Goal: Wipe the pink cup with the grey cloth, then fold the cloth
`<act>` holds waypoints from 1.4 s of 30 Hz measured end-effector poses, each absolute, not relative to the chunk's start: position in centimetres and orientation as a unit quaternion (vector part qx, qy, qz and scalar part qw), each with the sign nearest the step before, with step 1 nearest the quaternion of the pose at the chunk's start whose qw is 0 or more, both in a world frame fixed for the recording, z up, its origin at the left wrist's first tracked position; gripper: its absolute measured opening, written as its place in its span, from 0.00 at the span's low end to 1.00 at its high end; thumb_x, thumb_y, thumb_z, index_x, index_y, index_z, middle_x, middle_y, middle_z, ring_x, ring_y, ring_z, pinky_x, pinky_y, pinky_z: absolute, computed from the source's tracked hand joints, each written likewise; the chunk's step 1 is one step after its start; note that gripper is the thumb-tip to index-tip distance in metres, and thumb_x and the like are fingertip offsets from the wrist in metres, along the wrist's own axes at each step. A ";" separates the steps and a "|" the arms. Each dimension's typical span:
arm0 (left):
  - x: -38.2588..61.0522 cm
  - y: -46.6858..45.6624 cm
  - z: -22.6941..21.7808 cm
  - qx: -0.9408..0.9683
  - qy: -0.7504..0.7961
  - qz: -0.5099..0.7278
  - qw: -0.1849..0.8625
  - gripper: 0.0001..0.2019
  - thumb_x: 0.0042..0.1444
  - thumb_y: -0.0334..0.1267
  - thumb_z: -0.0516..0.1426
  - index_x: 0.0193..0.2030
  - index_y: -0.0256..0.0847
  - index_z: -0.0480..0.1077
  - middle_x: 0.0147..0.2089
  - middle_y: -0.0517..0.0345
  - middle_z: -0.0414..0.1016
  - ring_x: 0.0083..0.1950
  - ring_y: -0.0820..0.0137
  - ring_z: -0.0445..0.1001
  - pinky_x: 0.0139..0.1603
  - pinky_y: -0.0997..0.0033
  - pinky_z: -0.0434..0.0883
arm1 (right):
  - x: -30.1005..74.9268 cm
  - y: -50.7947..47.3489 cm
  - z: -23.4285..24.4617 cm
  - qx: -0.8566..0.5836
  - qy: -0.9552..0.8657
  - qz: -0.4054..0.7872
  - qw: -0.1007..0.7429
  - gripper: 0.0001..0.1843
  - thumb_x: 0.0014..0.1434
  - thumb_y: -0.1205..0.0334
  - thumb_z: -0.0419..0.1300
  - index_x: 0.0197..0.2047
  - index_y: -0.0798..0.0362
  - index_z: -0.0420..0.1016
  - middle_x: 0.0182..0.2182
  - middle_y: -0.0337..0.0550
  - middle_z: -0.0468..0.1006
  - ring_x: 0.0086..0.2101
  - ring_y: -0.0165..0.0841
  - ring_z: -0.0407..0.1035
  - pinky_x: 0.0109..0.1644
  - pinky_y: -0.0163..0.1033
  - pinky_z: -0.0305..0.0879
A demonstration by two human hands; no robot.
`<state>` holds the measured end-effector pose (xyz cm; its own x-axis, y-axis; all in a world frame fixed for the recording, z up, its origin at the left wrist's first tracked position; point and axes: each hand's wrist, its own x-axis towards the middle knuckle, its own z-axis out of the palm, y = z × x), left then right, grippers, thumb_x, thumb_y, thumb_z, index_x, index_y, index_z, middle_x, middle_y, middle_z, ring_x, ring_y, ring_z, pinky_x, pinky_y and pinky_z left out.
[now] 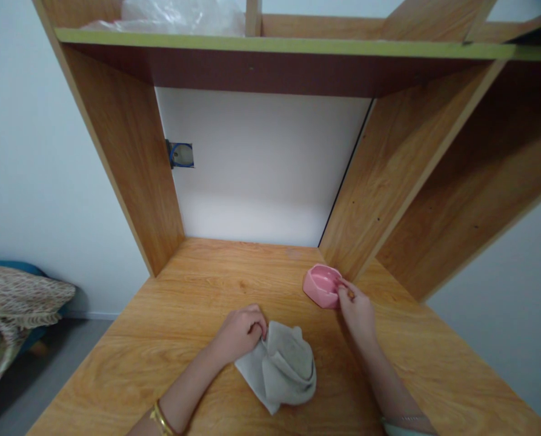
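Observation:
A crumpled grey cloth (285, 366) lies on the wooden desktop (197, 303) near its front. My left hand (244, 332) is closed on the cloth's upper left edge, its fingers curled. Farther back and to the right is a pink angular bowl (321, 287), rather like an ashtray, close to the foot of the upright panel. My right hand (355, 307) pinches the right rim of this bowl between thumb and fingers. Whether the bowl rests fully on the desktop or is slightly lifted, I cannot tell.
Wooden side panels (129, 157) and an overhead shelf (261, 45) frame the desk. Clear plastic wrapping (183, 17) lies on the shelf. An uncovered socket box (182, 155) sits in the white back wall. At the far left is a patterned fabric cover (20, 297).

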<state>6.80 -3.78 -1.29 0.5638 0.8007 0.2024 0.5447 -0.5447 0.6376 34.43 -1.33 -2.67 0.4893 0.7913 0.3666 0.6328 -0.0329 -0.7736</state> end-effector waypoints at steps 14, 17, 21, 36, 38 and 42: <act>2.7 -2.7 0.1 0.826 0.505 0.047 0.246 0.10 0.48 0.42 0.51 0.27 0.40 0.69 0.26 0.62 0.71 0.26 0.73 0.66 0.24 0.78 0.57 | 27.6 -4.2 -0.7 -0.434 -0.766 0.374 0.290 0.15 0.50 0.50 0.56 0.33 0.54 0.73 0.28 0.41 0.71 0.29 0.31 0.63 0.32 0.35 0.59; 2.8 -3.0 0.4 0.838 0.480 0.005 0.259 0.15 0.48 0.49 0.51 0.25 0.39 0.70 0.23 0.63 0.70 0.24 0.74 0.65 0.20 0.78 0.53 | 27.7 -4.4 -0.6 -0.433 -0.768 0.400 0.249 0.15 0.48 0.51 0.59 0.32 0.54 0.72 0.27 0.38 0.67 0.28 0.30 0.60 0.30 0.34 0.57; 3.4 -3.5 0.8 0.850 0.444 -0.007 0.282 0.14 0.46 0.50 0.54 0.27 0.40 0.71 0.25 0.64 0.71 0.25 0.75 0.65 0.21 0.79 0.54 | 27.6 -4.3 -0.8 -0.445 -0.749 0.412 0.266 0.12 0.48 0.53 0.58 0.29 0.54 0.71 0.26 0.37 0.66 0.28 0.29 0.60 0.29 0.33 0.55; 3.1 -3.1 0.6 0.841 0.495 0.044 0.215 0.06 0.42 0.35 0.52 0.29 0.40 0.66 0.33 0.61 0.70 0.32 0.71 0.68 0.29 0.78 0.61 | 28.9 -2.6 -1.2 -0.525 -0.600 0.344 0.496 0.07 0.45 0.57 0.53 0.24 0.52 0.65 0.18 0.33 0.65 0.21 0.28 0.59 0.25 0.33 0.56; 2.9 -2.9 0.6 0.839 0.504 0.045 0.202 0.06 0.43 0.36 0.52 0.30 0.40 0.66 0.34 0.60 0.69 0.32 0.70 0.68 0.29 0.77 0.60 | 29.0 -2.5 -1.4 -0.531 -0.588 0.336 0.509 0.06 0.45 0.57 0.53 0.24 0.51 0.65 0.17 0.33 0.65 0.20 0.28 0.59 0.24 0.33 0.56; 2.2 -2.6 0.7 0.831 0.527 0.040 0.174 0.06 0.45 0.36 0.50 0.29 0.40 0.65 0.34 0.58 0.68 0.31 0.69 0.68 0.26 0.75 0.59 | 28.8 -2.4 -1.8 -0.531 -0.575 0.327 0.529 0.07 0.44 0.57 0.54 0.25 0.51 0.66 0.20 0.36 0.70 0.24 0.31 0.64 0.27 0.35 0.60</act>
<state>2.23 -2.61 0.73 0.4414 0.8896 -0.1170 0.8618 -0.3840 0.3313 28.83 -2.38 -1.80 0.1242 0.9570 0.2620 0.2649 0.2225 -0.9382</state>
